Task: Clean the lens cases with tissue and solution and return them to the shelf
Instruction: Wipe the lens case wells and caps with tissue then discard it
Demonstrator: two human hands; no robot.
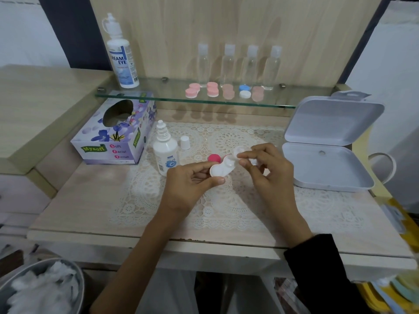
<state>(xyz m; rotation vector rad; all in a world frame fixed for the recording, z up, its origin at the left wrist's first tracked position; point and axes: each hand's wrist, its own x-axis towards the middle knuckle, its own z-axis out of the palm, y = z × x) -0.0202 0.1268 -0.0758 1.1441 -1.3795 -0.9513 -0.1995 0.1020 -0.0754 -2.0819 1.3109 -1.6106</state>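
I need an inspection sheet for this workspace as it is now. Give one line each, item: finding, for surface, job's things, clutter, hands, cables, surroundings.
Surface: wooden table with a lace mat; glass shelf above it.
Job's things: white lens case in hand; pink cap on the mat behind it; open solution bottle with its white cap beside it; tissue box; other lens cases on the shelf.
Clutter: open white box; large bottle and four clear bottles on the shelf; container of white wads.
Hands: left hand grips the lens case; right hand pinches a small white item, tissue or cap unclear.
Cables: nothing seen.
Surroundings: wooden back panel.
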